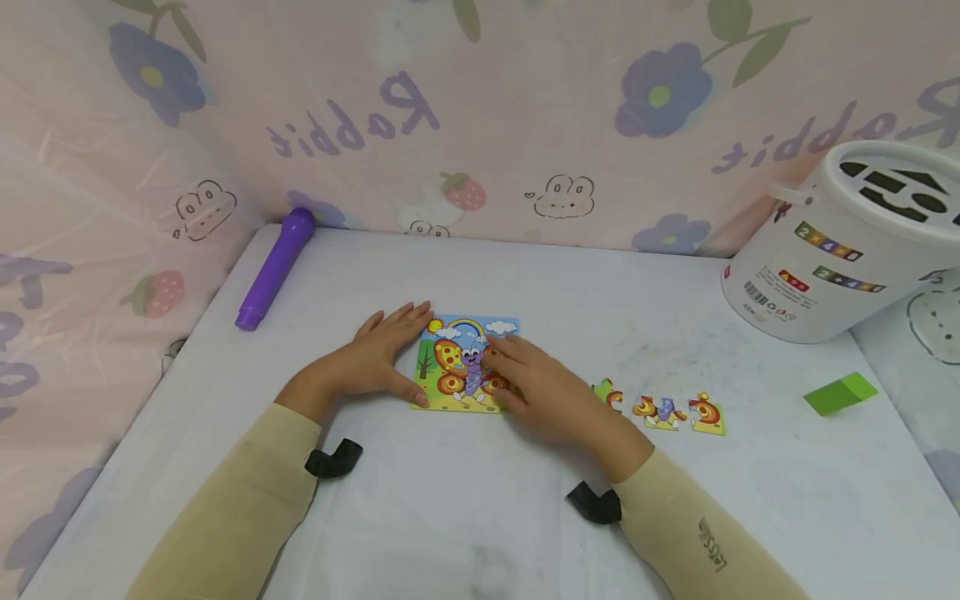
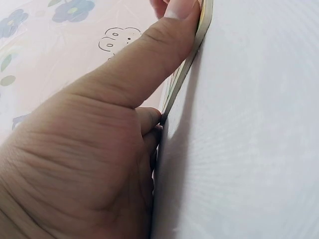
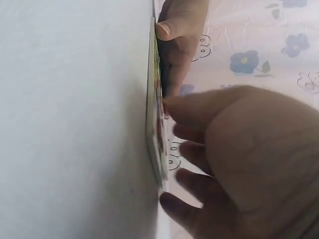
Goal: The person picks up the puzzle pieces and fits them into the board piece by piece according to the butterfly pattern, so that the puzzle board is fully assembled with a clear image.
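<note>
A square picture puzzle board with a butterfly, a rainbow and a tree lies on the white table. My left hand spreads along its left side, thumb on the near corner and fingertips by the far corner. Seen from the left wrist, the thumb presses on the board's edge. My right hand lies over the board's right part and hides it. In the right wrist view its fingers are spread and lightly bent, with the thumb tip at the picture surface.
Right of my right hand lie loose puzzle pieces, one partly hidden by the wrist. Farther right are a green block and a white bucket with a shape-hole lid. A purple microphone-shaped stick lies at the back left.
</note>
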The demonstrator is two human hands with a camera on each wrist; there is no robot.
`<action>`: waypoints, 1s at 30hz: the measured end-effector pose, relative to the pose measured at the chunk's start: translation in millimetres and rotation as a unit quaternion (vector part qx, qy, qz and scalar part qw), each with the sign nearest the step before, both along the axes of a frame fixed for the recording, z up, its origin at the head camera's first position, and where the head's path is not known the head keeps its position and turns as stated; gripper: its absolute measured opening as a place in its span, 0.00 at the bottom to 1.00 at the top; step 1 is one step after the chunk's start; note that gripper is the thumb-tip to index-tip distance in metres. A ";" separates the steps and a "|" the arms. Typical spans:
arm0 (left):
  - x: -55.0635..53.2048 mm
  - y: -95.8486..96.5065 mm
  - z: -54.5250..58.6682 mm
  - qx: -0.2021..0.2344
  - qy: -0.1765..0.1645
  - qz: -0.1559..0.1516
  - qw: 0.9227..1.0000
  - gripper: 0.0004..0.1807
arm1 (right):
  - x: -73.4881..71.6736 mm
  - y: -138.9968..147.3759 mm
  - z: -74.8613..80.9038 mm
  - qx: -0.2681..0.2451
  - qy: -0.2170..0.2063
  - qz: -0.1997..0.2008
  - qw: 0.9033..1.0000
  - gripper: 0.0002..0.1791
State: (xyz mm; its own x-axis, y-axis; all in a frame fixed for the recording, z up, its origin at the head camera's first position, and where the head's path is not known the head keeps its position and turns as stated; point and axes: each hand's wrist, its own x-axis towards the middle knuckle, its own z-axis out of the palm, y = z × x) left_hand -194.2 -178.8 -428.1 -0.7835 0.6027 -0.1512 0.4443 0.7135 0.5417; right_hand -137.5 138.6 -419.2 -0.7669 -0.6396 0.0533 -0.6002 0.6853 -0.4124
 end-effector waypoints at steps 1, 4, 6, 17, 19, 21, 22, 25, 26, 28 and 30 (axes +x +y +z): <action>0.0 0.0 -0.1 -0.001 0.000 -0.001 1.000 0.77 | 2.0 -1.0 0.3 0.020 -0.002 0.014 1.000 0.31; -0.1 0.2 -0.5 -0.002 -0.001 -0.001 1.000 0.76 | 7.9 -3.9 1.4 0.070 -0.003 0.025 0.997 0.35; -0.1 0.5 -0.5 -0.001 -0.001 -0.001 1.000 0.76 | 11.1 -5.9 2.1 0.094 0.002 0.020 0.995 0.36; 0.1 1.4 0.7 0.000 0.000 0.003 1.000 0.76 | 16.7 -8.6 6.8 0.126 0.005 0.004 0.992 0.39; 0.0 1.5 0.6 0.001 -0.001 0.003 1.000 0.76 | 16.0 -7.5 5.7 0.124 0.005 0.004 0.992 0.40; 0.1 1.4 0.2 0.001 -0.002 0.003 1.000 0.76 | 15.0 -6.5 4.0 0.118 -0.001 0.003 0.993 0.40; 0.0 1.3 -0.2 0.001 -0.003 0.003 1.000 0.76 | 14.4 -5.9 3.0 0.113 -0.005 0.003 0.994 0.40; 0.1 0.7 -1.1 0.001 -0.004 0.003 1.000 0.76 | 11.5 -4.2 -0.5 0.091 -0.020 0.003 0.996 0.40; 0.1 0.6 -1.3 0.000 -0.004 0.003 1.000 0.76 | 10.4 -3.5 -1.8 0.079 -0.025 0.002 0.997 0.40; 0.4 0.2 -1.7 0.001 -0.003 0.004 1.000 0.76 | 7.8 -1.8 -4.6 0.042 -0.038 0.000 0.998 0.38; 1.0 0.0 -1.7 0.002 -0.003 0.004 1.000 0.76 | 5.2 0.2 -6.9 -0.013 -0.056 -0.006 0.998 0.36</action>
